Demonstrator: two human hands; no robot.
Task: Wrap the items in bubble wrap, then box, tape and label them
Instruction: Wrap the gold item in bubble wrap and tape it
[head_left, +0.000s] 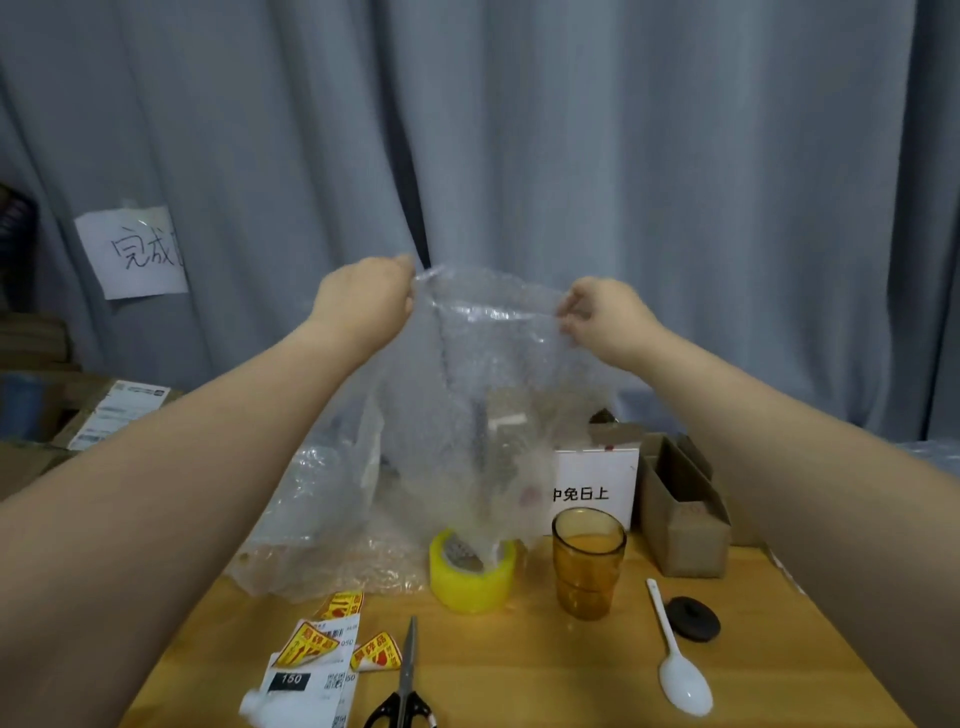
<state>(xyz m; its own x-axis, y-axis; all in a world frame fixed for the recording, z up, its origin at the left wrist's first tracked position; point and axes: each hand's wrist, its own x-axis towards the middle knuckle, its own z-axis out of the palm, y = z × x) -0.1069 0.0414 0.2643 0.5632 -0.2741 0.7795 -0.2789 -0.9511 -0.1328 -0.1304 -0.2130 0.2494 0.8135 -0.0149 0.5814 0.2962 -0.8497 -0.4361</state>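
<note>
I hold a clear sheet of bubble wrap up in the air above the table. My left hand pinches its top left corner and my right hand pinches its top right corner. The sheet hangs down to a yellow tape roll. An amber glass stands to the right of the roll. A white spoon and a black round lid lie further right. Scissors and several labels lie at the front. An open cardboard box stands at the right.
More bubble wrap is piled at the back left of the wooden table. A white sign stands behind the glass. Cardboard boxes are stacked at the far left. A grey curtain hangs behind, with a paper note on it.
</note>
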